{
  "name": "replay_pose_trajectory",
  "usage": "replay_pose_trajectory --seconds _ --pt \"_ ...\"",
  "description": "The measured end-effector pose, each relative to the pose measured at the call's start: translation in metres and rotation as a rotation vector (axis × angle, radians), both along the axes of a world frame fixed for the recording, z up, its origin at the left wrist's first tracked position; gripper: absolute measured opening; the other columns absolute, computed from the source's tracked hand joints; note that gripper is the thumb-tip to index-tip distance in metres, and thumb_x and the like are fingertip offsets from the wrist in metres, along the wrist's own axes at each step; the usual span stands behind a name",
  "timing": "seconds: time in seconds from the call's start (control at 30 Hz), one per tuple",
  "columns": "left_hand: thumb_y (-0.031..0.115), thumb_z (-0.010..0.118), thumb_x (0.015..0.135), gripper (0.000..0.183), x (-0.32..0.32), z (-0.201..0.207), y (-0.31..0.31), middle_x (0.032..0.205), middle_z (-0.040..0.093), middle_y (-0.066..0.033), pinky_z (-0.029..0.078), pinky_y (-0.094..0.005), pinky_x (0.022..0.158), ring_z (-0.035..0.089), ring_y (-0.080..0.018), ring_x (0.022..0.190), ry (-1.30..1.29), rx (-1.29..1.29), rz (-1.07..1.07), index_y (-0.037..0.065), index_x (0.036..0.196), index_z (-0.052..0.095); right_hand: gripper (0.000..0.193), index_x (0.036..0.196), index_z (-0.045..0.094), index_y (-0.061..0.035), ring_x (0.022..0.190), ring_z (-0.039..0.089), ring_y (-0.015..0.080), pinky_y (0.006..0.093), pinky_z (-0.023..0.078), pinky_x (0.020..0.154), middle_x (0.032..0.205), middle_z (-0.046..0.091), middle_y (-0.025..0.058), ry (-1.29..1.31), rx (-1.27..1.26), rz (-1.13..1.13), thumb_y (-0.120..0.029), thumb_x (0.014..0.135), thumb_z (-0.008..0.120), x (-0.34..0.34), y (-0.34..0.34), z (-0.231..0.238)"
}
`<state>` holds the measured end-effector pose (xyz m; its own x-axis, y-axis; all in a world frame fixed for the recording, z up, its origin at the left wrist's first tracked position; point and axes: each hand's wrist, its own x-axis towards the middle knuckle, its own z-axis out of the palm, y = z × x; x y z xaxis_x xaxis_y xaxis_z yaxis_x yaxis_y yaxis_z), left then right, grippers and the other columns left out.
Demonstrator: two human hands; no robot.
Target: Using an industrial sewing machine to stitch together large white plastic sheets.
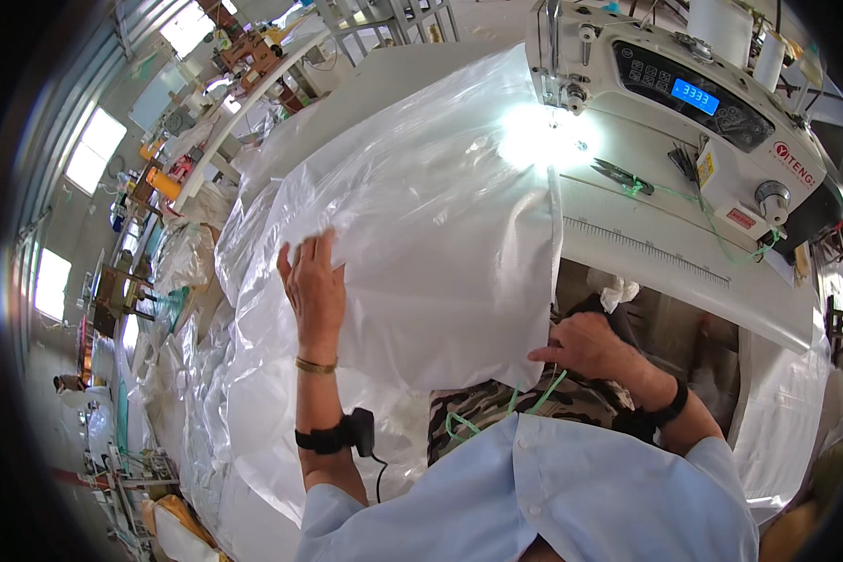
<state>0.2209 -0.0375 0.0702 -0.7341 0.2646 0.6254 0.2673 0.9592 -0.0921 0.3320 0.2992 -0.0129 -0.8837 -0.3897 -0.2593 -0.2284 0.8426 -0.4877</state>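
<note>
Both hands [314, 286] on plastic sheet [421, 234] edges.

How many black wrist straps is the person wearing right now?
2. One black strap sits on the left forearm below a gold bangle, with a small device and cable attached. The other black strap circles the right wrist beside the white sheet's lower corner.

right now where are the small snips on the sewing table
In the head view the snips lie on the white table, upper right, just right of the needle and lamp glare, beside the sewing machine.
</note>
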Motion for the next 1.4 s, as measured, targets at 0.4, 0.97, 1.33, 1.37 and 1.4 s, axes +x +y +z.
replay_pose_trajectory --seconds 0.4,0.97,1.33,1.37,1.4 --pt "0.019 0.058 0.097 0.024 0.077 0.009 -0.024 0.051 0.054 -0.0023 0.032 -0.0195 0.038 0.046 -0.0044 0.040 -0.628 0.973 -0.266 0.000 0.083 0.064 0.041 0.122 0.053 -0.0004 0.085 0.066 0.0190 0.0329 0.050 0.070 0.109 0.063 0.0097 -0.388 -0.994 -0.192 -0.030 0.094 0.059 -0.031 -0.066 0.025" --pt "0.005 0.072 0.081 0.011 0.049 -0.004 -0.030 0.064 0.057 0.0003 0.040 -0.0256 0.053 0.053 -0.0080 0.059 -0.685 0.390 0.008 -0.001 0.080 0.063 0.022 0.100 0.069 0.0001 0.062 0.058 0.0101 0.0234 0.048 0.059 0.070 0.063 0.0031 -0.939 -1.390 -0.016 -0.021 0.093 0.065 -0.022 -0.090 0.011" --pt "0.021 0.074 0.081 0.029 0.070 -0.015 0.084 0.075 0.066 -0.0082 0.049 -0.0305 0.061 0.063 -0.0182 0.069 -0.778 0.511 -0.621 -0.002 0.098 0.066 0.020 0.097 0.063 0.0025 0.067 0.066 0.0126 0.0268 0.053 0.056 0.084 0.067 0.0071 -0.492 -1.159 -0.148 -0.016 0.094 0.058 0.009 -0.095 0.014" --pt "0.020 0.075 0.083 0.028 0.069 -0.019 0.087 0.066 0.065 -0.0066 0.048 -0.0256 0.053 0.062 -0.0120 0.059 -0.984 0.653 -0.538 -0.003 0.096 0.066 0.020 0.097 0.063 0.0025 0.067 0.066 0.0126 0.0268 0.053 0.056 0.084 0.067 0.0071 -0.493 -1.131 -0.184 -0.016 0.094 0.058 0.010 -0.095 0.015" --pt "0.020 0.069 0.088 0.025 0.068 -0.025 0.089 0.060 0.064 -0.0047 0.047 -0.0232 0.052 0.059 -0.0061 0.057 -0.941 0.575 -0.524 -0.003 0.097 0.065 0.018 0.098 0.063 0.0013 0.066 0.066 0.0150 0.0284 0.054 0.057 0.082 0.067 0.0086 -0.419 -1.093 -0.121 -0.015 0.093 0.058 0.011 -0.094 0.017"
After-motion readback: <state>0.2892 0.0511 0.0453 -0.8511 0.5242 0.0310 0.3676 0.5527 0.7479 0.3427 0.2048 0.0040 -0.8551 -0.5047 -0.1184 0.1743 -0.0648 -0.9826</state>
